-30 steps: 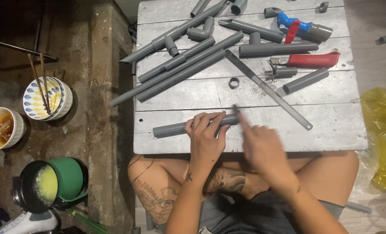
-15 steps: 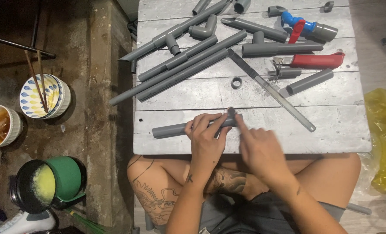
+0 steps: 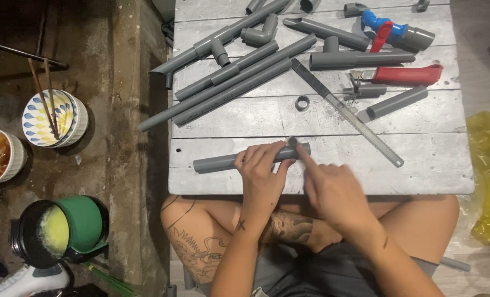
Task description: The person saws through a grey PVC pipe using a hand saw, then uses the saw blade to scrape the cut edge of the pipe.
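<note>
Fingers of the left hand (image 3: 261, 176) grip the near pipe (image 3: 217, 163); the right hand (image 3: 333, 190) pinches something small at its right end, work unfinished.

Matt grey plastic pipe (image 3: 223, 162) under bare-skinned hands, left (image 3: 262, 175) and right (image 3: 333, 190), near the surface's front edge. Grey-painted wooden planks of the surface (image 3: 228, 121), rough, scratched, worn. Dull metal saw blade (image 3: 346, 113) toward the right edge. Glossy red plastic handle (image 3: 407, 75) near the far right corner. Crinkled shiny yellow plastic bag (image 3: 487, 176) beyond the right edge.
</note>
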